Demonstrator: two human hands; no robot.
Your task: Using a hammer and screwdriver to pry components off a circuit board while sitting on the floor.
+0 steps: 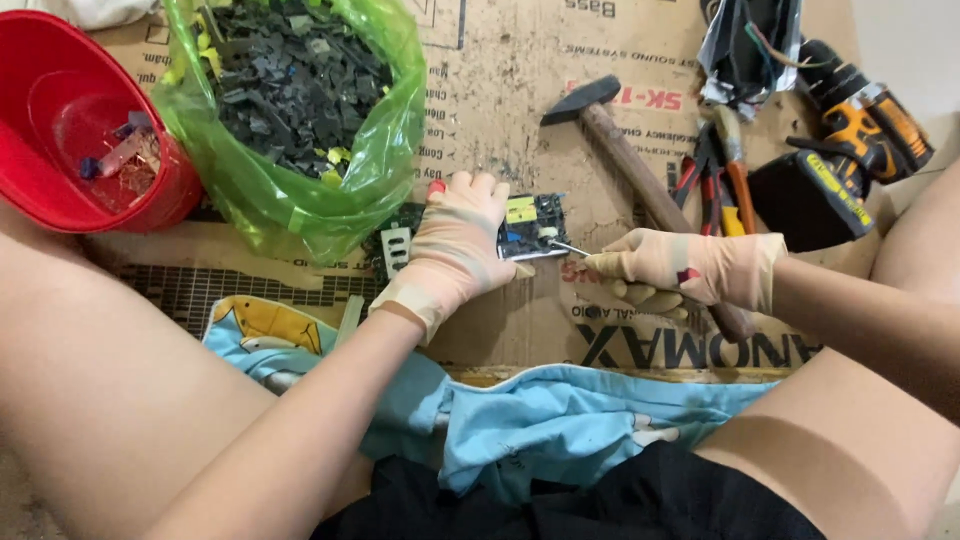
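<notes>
The left hand (455,250) is pressing flat on the circuit board (525,225), fingers spread open over it, pinning it to the cardboard (500,110) on the floor. The right hand (685,268) is gripping a thin tool (568,247), fingers curled tight round the handle, and its metal tip is touching the board's right edge. Both hands are gloved. The board is lying between the 2 hands, just below the green bag (300,120) of dark scrap pieces. Judging by that, the bag is already well filled and the red bowl (70,120) is holding a few bits, while this board is looking mostly intact, parts still on it. A hammer (620,150), pliers (715,175) and a drill (850,140) are lying near, untouched.
</notes>
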